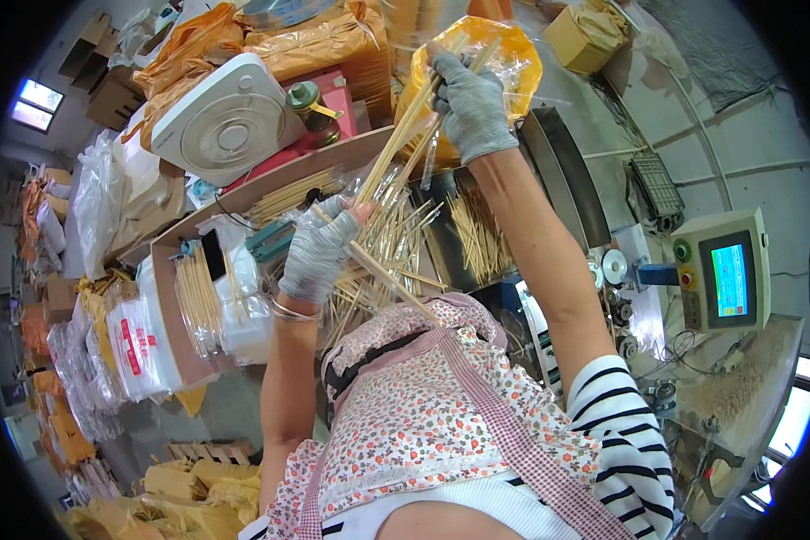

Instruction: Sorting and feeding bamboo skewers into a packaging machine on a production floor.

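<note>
My right hand, in a grey knit glove, is raised in front of an orange plastic bag and closed round the upper ends of several long pale wooden chopsticks. The chopsticks slant down to my left hand, gloved too, whose fingers are wrapped round their lower part. Another chopstick sticks out from the left hand toward my apron. Under and beside the hands lies a heap of chopsticks in clear film. Loose bare chopsticks fill a dark metal trough to the right of the heap.
An orange plastic bag stands open beyond my right hand. At the left, a cardboard box holds bundled chopsticks and a phone. Behind it are a white appliance and a glass jar. A machine screen stands at the right.
</note>
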Tool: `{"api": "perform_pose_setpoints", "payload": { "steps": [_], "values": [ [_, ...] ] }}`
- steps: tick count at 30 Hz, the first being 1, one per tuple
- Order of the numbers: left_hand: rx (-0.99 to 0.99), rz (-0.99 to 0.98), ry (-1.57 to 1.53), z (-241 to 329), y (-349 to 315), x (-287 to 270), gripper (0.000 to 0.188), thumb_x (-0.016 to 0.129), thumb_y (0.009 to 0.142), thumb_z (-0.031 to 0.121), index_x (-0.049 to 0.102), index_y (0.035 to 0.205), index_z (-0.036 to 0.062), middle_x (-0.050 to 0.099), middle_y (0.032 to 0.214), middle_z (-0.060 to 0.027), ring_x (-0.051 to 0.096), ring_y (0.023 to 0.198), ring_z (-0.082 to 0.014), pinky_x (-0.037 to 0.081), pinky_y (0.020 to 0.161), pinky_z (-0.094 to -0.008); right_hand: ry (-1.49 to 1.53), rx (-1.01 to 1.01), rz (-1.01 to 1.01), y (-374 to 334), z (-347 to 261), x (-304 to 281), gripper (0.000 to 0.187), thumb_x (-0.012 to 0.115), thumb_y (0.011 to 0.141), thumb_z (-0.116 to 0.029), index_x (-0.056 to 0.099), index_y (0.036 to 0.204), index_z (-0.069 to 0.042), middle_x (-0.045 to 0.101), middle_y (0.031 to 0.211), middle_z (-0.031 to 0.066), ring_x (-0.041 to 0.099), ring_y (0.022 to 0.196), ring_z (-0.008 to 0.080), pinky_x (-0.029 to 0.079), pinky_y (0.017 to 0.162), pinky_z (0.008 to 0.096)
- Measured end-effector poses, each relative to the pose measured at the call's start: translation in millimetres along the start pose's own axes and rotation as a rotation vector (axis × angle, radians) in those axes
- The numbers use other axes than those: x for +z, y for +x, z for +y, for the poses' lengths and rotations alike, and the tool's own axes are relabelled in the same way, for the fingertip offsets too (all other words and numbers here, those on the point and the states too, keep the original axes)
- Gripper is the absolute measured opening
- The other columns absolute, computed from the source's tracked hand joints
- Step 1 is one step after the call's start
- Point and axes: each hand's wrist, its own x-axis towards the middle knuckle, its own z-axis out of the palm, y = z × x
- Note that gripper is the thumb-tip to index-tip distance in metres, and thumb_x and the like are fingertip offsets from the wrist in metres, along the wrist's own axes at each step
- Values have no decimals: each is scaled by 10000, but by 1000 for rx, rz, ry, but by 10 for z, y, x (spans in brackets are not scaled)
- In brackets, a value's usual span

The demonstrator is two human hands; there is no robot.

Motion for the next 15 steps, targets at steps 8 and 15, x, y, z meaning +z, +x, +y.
{"api": "perform_pose_setpoints", "payload": {
  "steps": [8, 15],
  "values": [
    [73, 101, 44, 171, -54, 74, 95, 671, 781, 155, 598, 796, 97, 496, 732, 81, 403, 693, -22, 327, 626, -186, -31, 11, -20, 101, -58, -315, 146, 633, 829, -172, 641, 922, -60, 585, 717, -16, 457, 530, 31, 348, 443, 167],
    [50, 48, 32, 81, 91, 41, 84, 668, 779, 144, 605, 810, 97, 515, 753, 75, 428, 721, -25, 345, 667, -184, -65, 31, -17, 131, -71, -376, 191, 605, 856, -188, 632, 978, -44, 588, 732, -13, 426, 524, 25, 330, 445, 166]
  ]
}}
